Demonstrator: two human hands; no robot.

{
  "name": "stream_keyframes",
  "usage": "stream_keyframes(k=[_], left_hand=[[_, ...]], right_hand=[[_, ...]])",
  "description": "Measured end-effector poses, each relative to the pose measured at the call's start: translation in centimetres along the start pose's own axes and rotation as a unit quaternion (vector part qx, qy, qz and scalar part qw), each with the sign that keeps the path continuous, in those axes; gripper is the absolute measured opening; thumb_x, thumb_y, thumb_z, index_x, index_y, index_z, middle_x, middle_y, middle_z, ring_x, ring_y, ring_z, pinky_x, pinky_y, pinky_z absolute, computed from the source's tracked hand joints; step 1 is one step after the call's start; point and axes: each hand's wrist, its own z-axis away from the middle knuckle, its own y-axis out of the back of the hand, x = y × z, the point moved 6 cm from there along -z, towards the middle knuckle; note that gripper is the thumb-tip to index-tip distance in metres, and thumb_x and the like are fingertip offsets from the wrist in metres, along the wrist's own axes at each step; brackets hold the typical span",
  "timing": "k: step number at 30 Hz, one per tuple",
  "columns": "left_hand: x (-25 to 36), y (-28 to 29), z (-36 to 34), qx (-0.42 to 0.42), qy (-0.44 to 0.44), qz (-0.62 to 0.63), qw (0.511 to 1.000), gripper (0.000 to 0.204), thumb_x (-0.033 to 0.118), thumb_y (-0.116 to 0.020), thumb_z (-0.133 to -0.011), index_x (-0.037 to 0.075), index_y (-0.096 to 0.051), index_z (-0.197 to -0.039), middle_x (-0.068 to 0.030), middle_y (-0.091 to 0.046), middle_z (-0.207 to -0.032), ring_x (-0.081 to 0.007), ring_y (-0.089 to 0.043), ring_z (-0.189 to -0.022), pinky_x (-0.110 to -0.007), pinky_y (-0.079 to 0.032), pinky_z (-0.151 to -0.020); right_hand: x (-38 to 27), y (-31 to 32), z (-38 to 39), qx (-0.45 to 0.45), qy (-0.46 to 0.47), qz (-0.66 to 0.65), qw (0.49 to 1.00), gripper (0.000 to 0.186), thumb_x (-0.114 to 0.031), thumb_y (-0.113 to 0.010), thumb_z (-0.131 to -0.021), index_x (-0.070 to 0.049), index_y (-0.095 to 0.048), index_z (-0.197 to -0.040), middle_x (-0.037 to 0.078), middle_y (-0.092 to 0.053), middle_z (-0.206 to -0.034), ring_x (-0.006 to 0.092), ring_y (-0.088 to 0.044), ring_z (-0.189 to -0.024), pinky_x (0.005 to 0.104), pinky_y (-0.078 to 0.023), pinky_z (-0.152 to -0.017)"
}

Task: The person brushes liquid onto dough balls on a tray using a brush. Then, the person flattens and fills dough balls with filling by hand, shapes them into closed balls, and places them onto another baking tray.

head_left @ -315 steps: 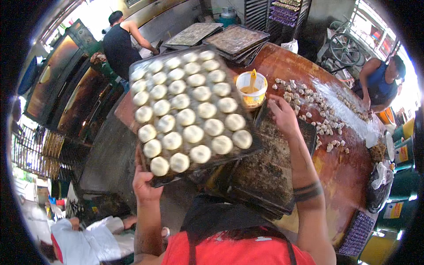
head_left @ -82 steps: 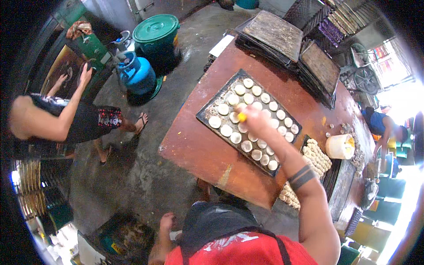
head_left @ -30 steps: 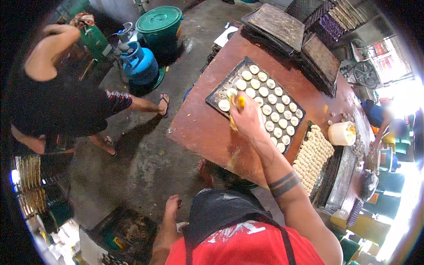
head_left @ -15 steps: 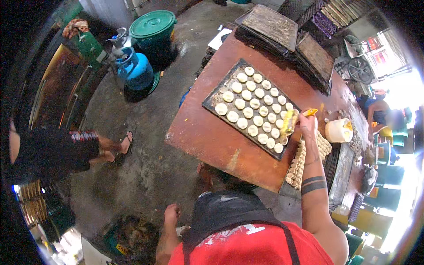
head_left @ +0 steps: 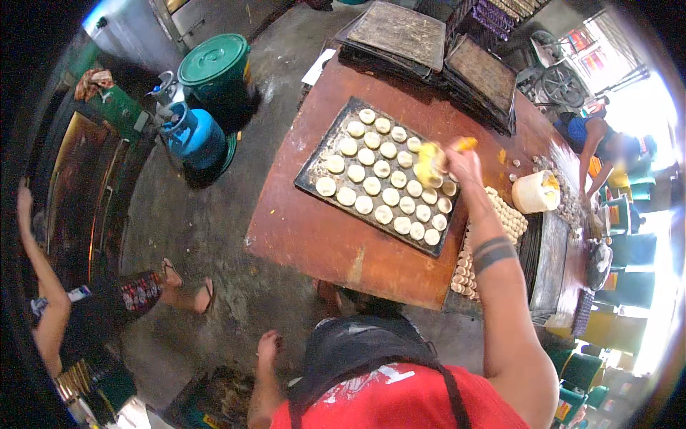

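While the right hand (head_left: 464,166) has its grip closed around a yellow brush (head_left: 430,163) right of frame centre, likely light and best held by its handle (head_left: 465,144), soft-looking dough rounds (head_left: 371,186) cover the tray (head_left: 330,146) beyond; lower down, the left hand (head_left: 269,345) is half-curled, seemingly empty.

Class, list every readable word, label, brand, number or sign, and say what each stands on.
None reads clearly.
Red cloth shirt: white print, partly hidden by black cloth apron; illegible.
Green plastic bins, right: yellowish labels, too small.
Dark green container, lower left: yellow label, blurred.
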Motion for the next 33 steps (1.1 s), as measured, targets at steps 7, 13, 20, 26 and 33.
stream_keyframes(k=[7,13,20,26,33], left_hand=[[-6.4,2.9,0.9,0.025,0.047,-0.03,0.998,0.032,0.014,-0.062,-0.096,0.008,-0.061,-0.128,-0.0078,-0.069,-0.101,-0.0232,-0.068,-0.088,-0.04,-0.055,-0.076],[1.2,0.3,3.5,0.03,0.019,-0.008,0.999,0.034,0.013,-0.061,-0.097,0.009,-0.059,-0.131,-0.0091,-0.07,-0.106,-0.0242,-0.068,-0.09,-0.045,-0.056,-0.07],[-3.7,4.0,2.3,0.038,-0.027,-0.012,0.999,0.032,0.01,-0.062,-0.096,0.004,-0.063,-0.128,-0.0087,-0.072,-0.095,-0.0214,-0.069,-0.081,-0.037,-0.056,-0.069],[-10.1,3.6,0.1,0.045,-0.013,0.105,0.993,0.03,0.011,-0.062,-0.098,0.002,-0.065,-0.127,-0.0089,-0.073,-0.095,-0.0223,-0.07,-0.079,-0.036,-0.057,-0.069],[-5.0,1.9,1.8,-0.048,-0.075,-0.034,0.995,0.03,0.014,-0.061,-0.1,0.004,-0.063,-0.128,-0.0073,-0.069,-0.095,-0.0218,-0.067,-0.075,-0.04,-0.056,-0.062]], right_hand=[[-4.0,6.0,2.1,0.077,0.0,0.172,0.982,0.038,-0.033,-0.07,-0.086,-0.004,-0.075,-0.111,0.017,-0.078,-0.092,0.0312,-0.076,-0.085,0.0467,-0.057,-0.074],[-18.8,-10.0,2.1,0.05,0.2,0.207,0.956,0.031,-0.021,-0.064,-0.088,-0.013,-0.071,-0.118,0.022,-0.076,-0.103,0.0411,-0.073,-0.096,0.0518,-0.057,-0.082],[-18.6,-10.2,-1.9,-0.034,0.092,0.029,0.995,0.052,-0.058,-0.068,-0.085,-0.007,-0.078,-0.087,0.017,-0.077,-0.083,0.0292,-0.076,-0.082,0.0425,-0.058,-0.073],[-1.6,5.2,-2.1,0.074,-0.002,0.04,0.996,0.021,-0.026,-0.078,-0.087,-0.006,-0.072,-0.086,0.006,-0.074,-0.081,0.015,-0.069,-0.071,0.037,-0.055,-0.064],[-5.0,6.7,10.0,0.022,0.306,0.145,0.941,0.016,-0.013,-0.073,-0.09,-0.009,-0.064,-0.102,0.013,-0.066,-0.084,0.027,-0.065,-0.074,0.041,-0.055,-0.07]])
